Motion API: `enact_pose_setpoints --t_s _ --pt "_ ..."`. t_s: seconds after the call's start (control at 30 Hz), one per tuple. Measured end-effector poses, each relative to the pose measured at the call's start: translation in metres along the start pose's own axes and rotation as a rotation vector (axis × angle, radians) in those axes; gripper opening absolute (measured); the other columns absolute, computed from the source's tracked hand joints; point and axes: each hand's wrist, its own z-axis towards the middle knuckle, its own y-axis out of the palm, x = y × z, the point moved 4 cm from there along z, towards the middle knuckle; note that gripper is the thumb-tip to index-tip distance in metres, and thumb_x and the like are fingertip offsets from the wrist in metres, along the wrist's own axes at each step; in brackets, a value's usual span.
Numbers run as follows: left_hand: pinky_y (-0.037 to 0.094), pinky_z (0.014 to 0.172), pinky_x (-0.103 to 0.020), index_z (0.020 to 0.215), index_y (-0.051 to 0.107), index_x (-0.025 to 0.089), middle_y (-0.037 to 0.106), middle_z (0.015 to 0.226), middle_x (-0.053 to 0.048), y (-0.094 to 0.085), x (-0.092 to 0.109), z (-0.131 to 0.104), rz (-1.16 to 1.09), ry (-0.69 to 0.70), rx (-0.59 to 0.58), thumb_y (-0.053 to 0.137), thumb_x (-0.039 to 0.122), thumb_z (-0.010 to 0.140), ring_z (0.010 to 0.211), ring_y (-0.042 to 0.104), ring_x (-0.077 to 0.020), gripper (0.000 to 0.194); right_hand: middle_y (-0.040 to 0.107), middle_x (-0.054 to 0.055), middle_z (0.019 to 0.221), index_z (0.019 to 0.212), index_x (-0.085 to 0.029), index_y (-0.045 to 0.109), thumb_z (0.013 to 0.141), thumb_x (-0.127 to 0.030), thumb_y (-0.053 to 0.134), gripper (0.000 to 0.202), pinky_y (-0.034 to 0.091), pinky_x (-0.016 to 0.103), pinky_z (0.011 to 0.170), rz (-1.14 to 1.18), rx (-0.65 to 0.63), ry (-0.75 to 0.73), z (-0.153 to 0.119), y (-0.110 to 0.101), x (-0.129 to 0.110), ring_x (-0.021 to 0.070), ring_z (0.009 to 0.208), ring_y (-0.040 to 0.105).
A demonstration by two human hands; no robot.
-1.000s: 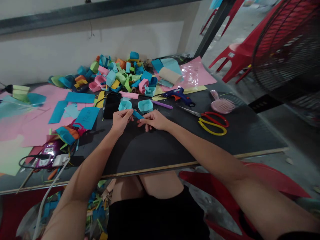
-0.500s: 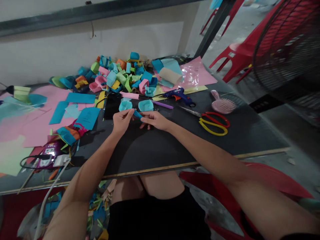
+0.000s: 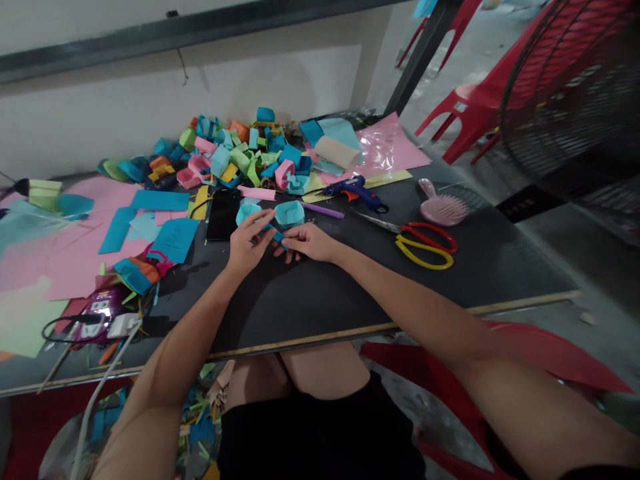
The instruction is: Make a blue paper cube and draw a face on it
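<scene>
A small folded strip of blue paper (image 3: 275, 234) is held between my two hands above the dark table. My left hand (image 3: 249, 241) has its fingers closed on the strip's left end, partly covering it. At the other end, my right hand (image 3: 309, 242) pinches the paper between thumb and fingers. Just beyond my fingers stand two light-blue folded paper cups, the left one (image 3: 247, 213) partly behind my left hand and the right one (image 3: 290, 214) in fuller view. A purple stick (image 3: 324, 211) lies to the right of them.
Behind is a heap of colourful folded paper pieces (image 3: 243, 157). A blue glue gun (image 3: 361, 192), scissors (image 3: 425, 245) and a pink hairbrush (image 3: 444, 205) lie to the right. Paper sheets (image 3: 90, 233) and a purple power adapter (image 3: 103, 310) with cables are on the left. A fan (image 3: 565, 100) stands at right.
My left hand's fingers have shifted up and right over the blue strip, which now tilts down to the right. My right hand keeps its pinch. The view has moved slightly.
</scene>
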Motion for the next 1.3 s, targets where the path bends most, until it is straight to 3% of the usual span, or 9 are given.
enact_pose_setpoints --t_s 0.1,0.2,0.3,0.43,0.7,0.83,1.03,1.3 --pt "0.055 0.063 -0.019 0.111 0.072 0.022 0.072 0.111 -0.007 0.002 0.000 -0.002 0.049 0.044 0.006 0.060 0.026 0.090 0.079 0.067 -0.0101 0.024 0.076 0.011 0.095 0.088 -0.012 0.068 0.084 -0.035 0.061 0.025 0.048 0.017 0.046 -0.011 0.010 0.006 0.000 0.000 -0.002 0.0107 0.061 0.070" --pt "0.055 0.058 -0.019 0.118 0.068 0.023 0.070 0.114 -0.007 0.001 -0.003 -0.002 0.105 0.036 0.004 0.066 0.029 0.086 0.069 0.066 -0.0084 0.032 0.076 0.009 0.090 0.085 -0.013 0.067 0.082 -0.028 0.059 0.018 0.047 0.017 0.045 -0.043 0.059 0.007 0.001 -0.001 -0.004 0.0103 0.058 0.069" --pt "0.056 0.060 -0.021 0.121 0.065 0.023 0.068 0.121 -0.009 0.002 -0.001 -0.002 0.228 0.128 -0.098 0.067 0.030 0.087 0.075 0.068 -0.0105 0.036 0.072 0.002 0.066 0.072 -0.014 0.063 0.079 -0.023 0.057 0.012 0.044 0.017 0.041 -0.049 0.151 -0.006 0.000 -0.006 -0.005 0.0086 0.045 0.062" --pt "0.059 0.073 -0.027 0.122 0.065 0.023 0.069 0.120 -0.007 0.010 0.007 -0.006 0.476 0.332 -0.253 0.060 0.022 0.091 0.099 0.069 -0.0188 0.032 0.053 -0.005 0.036 0.056 -0.017 0.054 0.077 -0.025 0.057 0.023 0.039 0.017 0.038 -0.054 0.231 -0.006 -0.001 -0.016 -0.004 0.0067 0.031 0.048" --pt "0.059 0.077 -0.029 0.116 0.068 0.019 0.074 0.108 -0.006 0.010 0.017 -0.010 0.576 0.389 -0.165 0.052 0.023 0.095 0.092 0.071 -0.0175 0.026 0.065 0.003 0.053 0.068 -0.014 0.064 0.076 -0.065 0.060 0.052 0.040 0.019 0.036 0.016 0.242 -0.021 0.000 -0.015 -0.004 0.0102 0.041 0.059" --pt "0.058 0.085 -0.031 0.116 0.067 0.018 0.073 0.113 -0.007 0.010 0.022 -0.009 0.534 0.407 -0.169 0.053 0.024 0.095 0.097 0.070 -0.0174 0.026 0.068 0.003 0.060 0.084 -0.013 0.068 0.070 -0.063 0.069 0.052 0.043 0.019 0.039 0.019 0.263 -0.035 0.002 -0.017 0.001 0.0112 0.046 0.062" --pt "0.059 0.086 -0.032 0.116 0.067 0.017 0.072 0.115 -0.006 0.010 0.023 -0.009 0.534 0.435 -0.107 0.051 0.021 0.096 0.098 0.071 -0.0178 0.026 0.073 0.005 0.075 0.095 -0.013 0.069 0.075 -0.058 0.068 0.050 0.045 0.019 0.041 0.039 0.220 -0.059 0.004 -0.018 0.002 0.0117 0.054 0.065" --pt "0.058 0.090 -0.037 0.124 0.063 0.017 0.068 0.124 -0.010 0.012 0.018 -0.010 0.502 0.283 -0.139 0.055 0.022 0.092 0.107 0.068 -0.0228 0.034 0.070 0.004 0.072 0.102 -0.012 0.070 0.077 -0.048 0.068 0.045 0.043 0.021 0.046 -0.094 0.311 -0.096 0.001 -0.020 0.002 0.0108 0.056 0.060"
